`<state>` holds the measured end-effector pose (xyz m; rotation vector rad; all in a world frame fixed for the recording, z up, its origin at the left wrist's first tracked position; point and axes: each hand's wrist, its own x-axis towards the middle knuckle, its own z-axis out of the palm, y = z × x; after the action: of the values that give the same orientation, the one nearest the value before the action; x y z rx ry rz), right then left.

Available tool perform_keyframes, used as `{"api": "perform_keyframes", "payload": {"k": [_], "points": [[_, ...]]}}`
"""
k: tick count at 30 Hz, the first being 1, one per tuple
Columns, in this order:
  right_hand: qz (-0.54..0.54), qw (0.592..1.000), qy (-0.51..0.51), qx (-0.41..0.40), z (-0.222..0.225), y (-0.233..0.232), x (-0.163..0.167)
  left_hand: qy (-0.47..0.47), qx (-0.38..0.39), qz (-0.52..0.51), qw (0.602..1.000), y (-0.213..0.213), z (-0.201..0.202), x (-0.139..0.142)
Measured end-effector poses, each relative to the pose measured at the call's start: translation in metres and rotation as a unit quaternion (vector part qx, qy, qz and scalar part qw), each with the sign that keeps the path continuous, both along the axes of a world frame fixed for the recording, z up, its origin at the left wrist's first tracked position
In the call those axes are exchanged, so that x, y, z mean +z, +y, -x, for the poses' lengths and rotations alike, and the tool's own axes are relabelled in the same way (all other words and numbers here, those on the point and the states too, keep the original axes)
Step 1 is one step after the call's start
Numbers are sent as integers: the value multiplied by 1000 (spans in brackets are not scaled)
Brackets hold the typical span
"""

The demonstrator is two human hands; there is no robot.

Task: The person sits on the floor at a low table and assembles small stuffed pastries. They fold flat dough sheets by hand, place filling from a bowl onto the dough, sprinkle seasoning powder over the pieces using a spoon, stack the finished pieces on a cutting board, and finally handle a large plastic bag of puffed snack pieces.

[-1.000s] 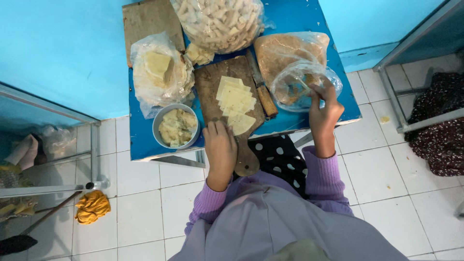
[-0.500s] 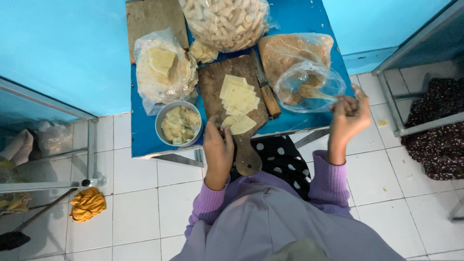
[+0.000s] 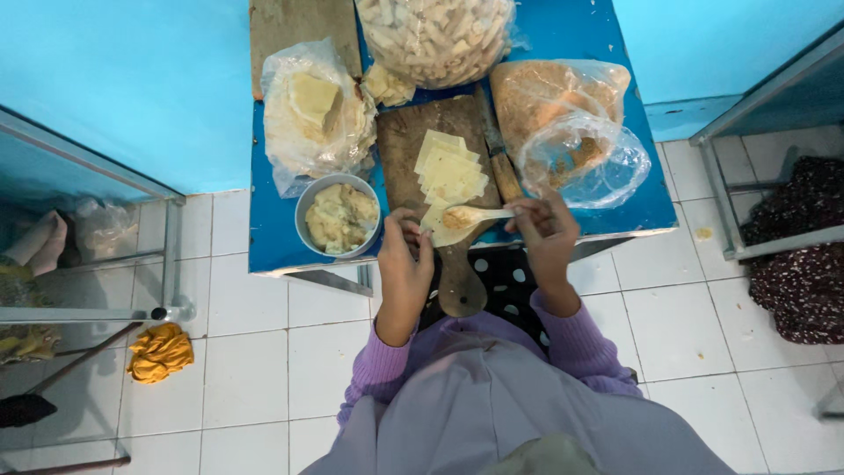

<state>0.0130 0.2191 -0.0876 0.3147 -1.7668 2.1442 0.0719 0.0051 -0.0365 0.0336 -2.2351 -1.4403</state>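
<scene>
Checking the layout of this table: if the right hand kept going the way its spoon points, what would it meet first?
The right hand aims its spoon leftward; it would likely meet the left hand at the pale wrapper first, though depth is unclear.

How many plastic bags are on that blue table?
4, though others may be hidden: wrapper bag at left, bag of pale pieces at the back, brown crumb bag at right, and open clear bag in front of it.

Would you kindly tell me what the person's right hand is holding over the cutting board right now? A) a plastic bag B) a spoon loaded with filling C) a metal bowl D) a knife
B: the right hand grips the handle of a spoon whose bowl carries brownish filling above a pale wrapper on the board, which the left hand steadies.
</scene>
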Motion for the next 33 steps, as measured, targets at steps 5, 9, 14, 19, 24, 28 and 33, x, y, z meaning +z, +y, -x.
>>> {"api": "perform_keyframes", "payload": {"k": [5, 9, 14, 19, 24, 28, 33], "points": [[-137, 985, 96, -34, -11, -9, -1, 11, 3, -7, 1000, 0, 2, -5], [-176, 969, 174, -22, -16, -8, 5, 12, 6, -17, 1000, 0, 4, -7], [-267, 929, 244, -81, -21, -7, 7, 19, 2, -4, 1000, 1, 3, -5], [-158, 954, 241, -86, -10, 3, 4, 24, -10, 6, 1000, 1, 2, 1], [-203, 911, 191, -303, -2, 57, 18, 43, -49, 45, 997, -3, -3, 8], [-261, 879, 100, -386, 4, 77, 35, 67, -57, 64, 994, -2, -3, 11], [-478, 750, 190, -416, -1, 41, 52, 56, -60, 102, 991, -1, -3, 12]]}}
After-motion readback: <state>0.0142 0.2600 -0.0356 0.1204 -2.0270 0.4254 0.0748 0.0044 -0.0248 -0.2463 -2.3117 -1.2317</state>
